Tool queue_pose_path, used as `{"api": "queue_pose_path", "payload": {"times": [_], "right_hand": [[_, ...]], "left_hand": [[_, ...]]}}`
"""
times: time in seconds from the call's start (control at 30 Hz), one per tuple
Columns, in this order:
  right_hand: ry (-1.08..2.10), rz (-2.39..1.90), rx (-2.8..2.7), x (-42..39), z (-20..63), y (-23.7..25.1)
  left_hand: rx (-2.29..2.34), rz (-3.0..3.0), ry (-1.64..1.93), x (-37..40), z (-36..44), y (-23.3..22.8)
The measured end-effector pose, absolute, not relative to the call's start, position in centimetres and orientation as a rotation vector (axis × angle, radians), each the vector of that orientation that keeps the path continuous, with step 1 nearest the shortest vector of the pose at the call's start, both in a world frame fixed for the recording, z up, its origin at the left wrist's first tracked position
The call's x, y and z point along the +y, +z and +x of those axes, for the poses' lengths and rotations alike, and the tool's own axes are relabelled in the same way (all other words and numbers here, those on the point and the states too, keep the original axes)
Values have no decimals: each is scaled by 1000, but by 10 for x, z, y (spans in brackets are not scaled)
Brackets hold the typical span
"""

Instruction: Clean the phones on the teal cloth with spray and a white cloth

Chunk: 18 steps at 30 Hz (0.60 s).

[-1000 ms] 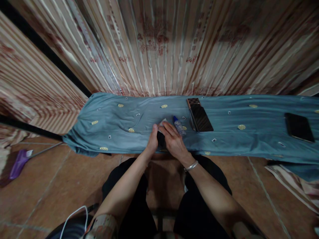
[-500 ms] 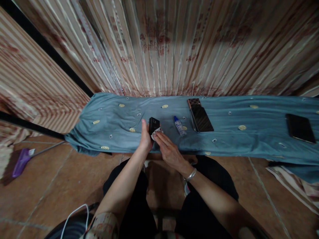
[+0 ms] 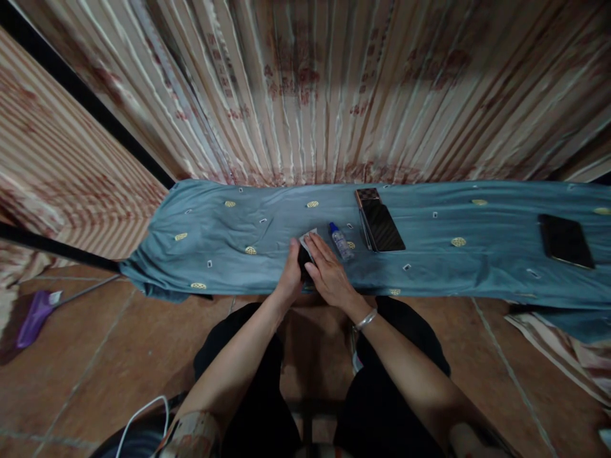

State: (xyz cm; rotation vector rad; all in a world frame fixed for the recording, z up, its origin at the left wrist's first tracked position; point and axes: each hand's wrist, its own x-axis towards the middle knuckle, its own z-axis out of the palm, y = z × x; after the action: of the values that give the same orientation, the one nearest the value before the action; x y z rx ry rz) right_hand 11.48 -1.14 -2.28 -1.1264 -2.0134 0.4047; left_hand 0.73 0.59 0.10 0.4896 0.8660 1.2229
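Observation:
My left hand [image 3: 290,275] is closed around a small black box-shaped device [image 3: 304,259], mostly hidden between my two hands. Over its upper side lies a small white wipe [image 3: 309,236], pressed there under the fingers of my right hand [image 3: 331,275]. Just right of my hands, a small clear bottle with a blue cap [image 3: 340,243] lies on the teal patterned cloth [image 3: 277,216]. Beyond the bottle is a dark phone [image 3: 386,229], resting at an angle over another flat item with a checkered end [image 3: 368,196].
At the far right of the cloth lies a flat black device [image 3: 566,242]. Striped curtains [image 3: 305,127] hang behind and to the left, beside black poles [image 3: 90,105]. A purple broom [image 3: 35,317] is on the tiled floor at left. A white cable [image 3: 143,410] loops at lower left.
My right hand has moved up over the black device with the wipe, covering its top. Both hands have shifted slightly right, and the device is now more hidden.

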Motion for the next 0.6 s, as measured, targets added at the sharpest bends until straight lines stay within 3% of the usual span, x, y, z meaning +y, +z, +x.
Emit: {"api": "queue_pose_path", "payload": {"times": [0.3, 0.6], "right_hand": [[573, -1217, -1849, -2, 117, -28], [562, -1195, -1765, -4, 122, -23]], "left_hand": [[860, 579, 1216, 8, 4, 11], [998, 716, 1186, 13, 1, -14]]}}
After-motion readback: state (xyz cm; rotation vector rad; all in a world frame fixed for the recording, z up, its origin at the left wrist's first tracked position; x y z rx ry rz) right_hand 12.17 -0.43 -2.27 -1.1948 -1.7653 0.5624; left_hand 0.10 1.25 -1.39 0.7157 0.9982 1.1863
